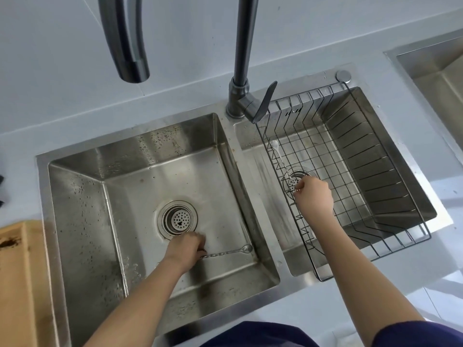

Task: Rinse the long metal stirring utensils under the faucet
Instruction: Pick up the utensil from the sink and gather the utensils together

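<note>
The left hand [186, 247] pinches a long spoon [226, 252] lying flat, bowl pointing right. The faucet [134, 68] hangs well above. The right hand [313, 196] pinches another thin utensil [281, 161] in the rack [390, 246].

twisted-stem metal spoon [226, 252] | flat on left basin floor, near right corner, bowl pointing right | second metal stirrer [280, 162] | in right basin rack, slanting far-left, partly hidden | faucet [135, 61] | dark spout above left basin

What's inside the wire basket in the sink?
Inside the wire basket is the right hand, pinching a thin utensil that leans up to the basket's edge. Below the wires shows the drain. The hand hides the utensil's lower end.
</note>
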